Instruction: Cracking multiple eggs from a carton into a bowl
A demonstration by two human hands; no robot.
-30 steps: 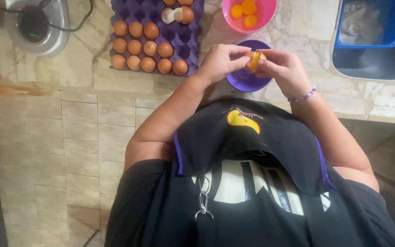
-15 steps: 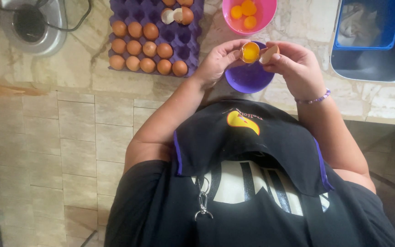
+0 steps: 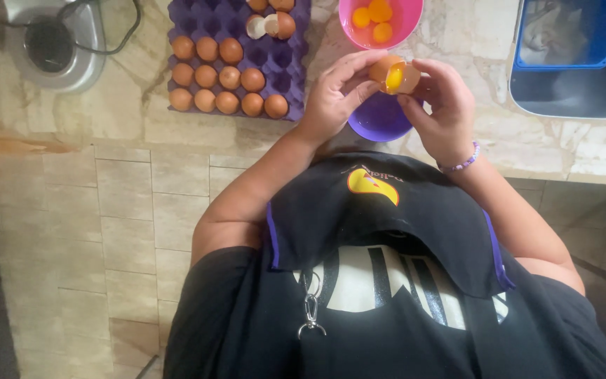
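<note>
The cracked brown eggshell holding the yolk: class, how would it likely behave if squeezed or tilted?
The cracked brown eggshell looks thin and jagged, so it would probably crumble if squeezed. Its yolk sits exposed, likely slipping out when tilted. Both hands pinch it lightly, suggesting little weight.

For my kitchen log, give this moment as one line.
left hand: holds cracked egg | right hand: holds same egg | below: purple bowl | yolk inside shell

1. The egg tray (image 3: 289, 42), upper middle of the frame, is purple; the eggs (image 3: 229, 77) in it are brown.
2. The cracked eggshell (image 3: 395, 74) is brown, with bright yellow yolk inside.
3. The pink bowl (image 3: 412, 28) at the top holds orange-yellow yolks (image 3: 373, 17).
4. The bowl (image 3: 380, 119) under the eggshell is purple.
5. The bench (image 3: 576, 144) is beige, marbled with brown veins.
6. The bin (image 3: 576, 63), upper right, is blue.
7. The bracelet (image 3: 461, 165) is purple and white.
</note>
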